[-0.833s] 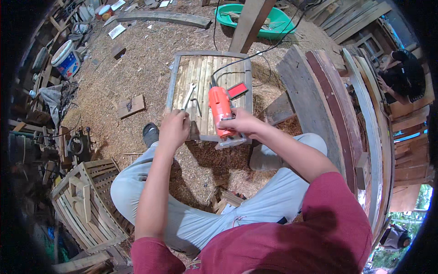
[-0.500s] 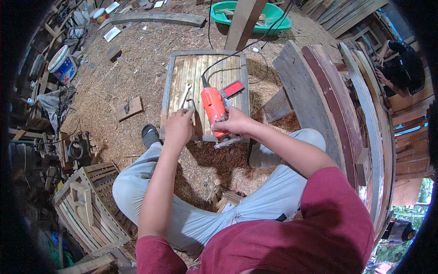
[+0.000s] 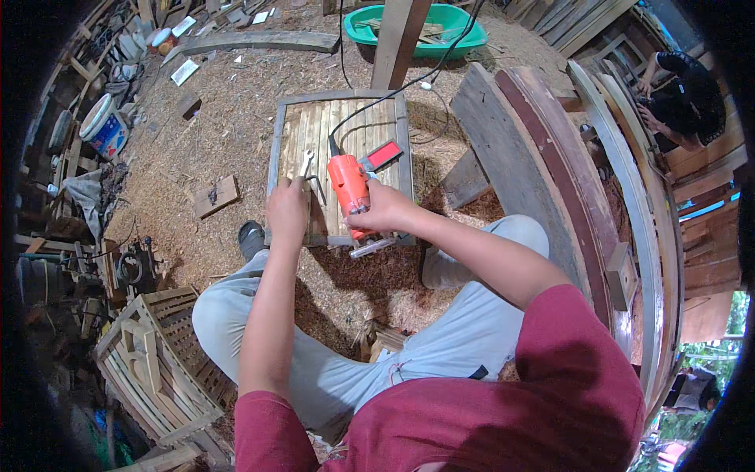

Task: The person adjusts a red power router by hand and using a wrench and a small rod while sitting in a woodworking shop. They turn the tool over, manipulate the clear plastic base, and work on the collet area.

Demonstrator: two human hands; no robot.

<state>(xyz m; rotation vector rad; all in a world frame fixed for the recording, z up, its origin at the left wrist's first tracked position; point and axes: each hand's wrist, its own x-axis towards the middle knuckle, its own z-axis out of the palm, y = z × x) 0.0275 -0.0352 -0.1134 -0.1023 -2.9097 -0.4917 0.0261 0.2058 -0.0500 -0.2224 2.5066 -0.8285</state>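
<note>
The right hand (image 3: 385, 211) is gripping the orange power tool (image 3: 350, 187) at the slatted wooden panel's (image 3: 346, 126) near edge. The left hand (image 3: 287, 212), now shifted toward the near-left corner, is closing its fingers on a wrench (image 3: 305, 164), suggesting an adjustment.

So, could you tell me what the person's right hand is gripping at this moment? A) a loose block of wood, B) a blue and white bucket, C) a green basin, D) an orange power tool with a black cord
D: the right hand wraps the orange power tool, which stands on the slatted wooden panel, while the left hand rests at the panel's near edge by a wrench.
</note>
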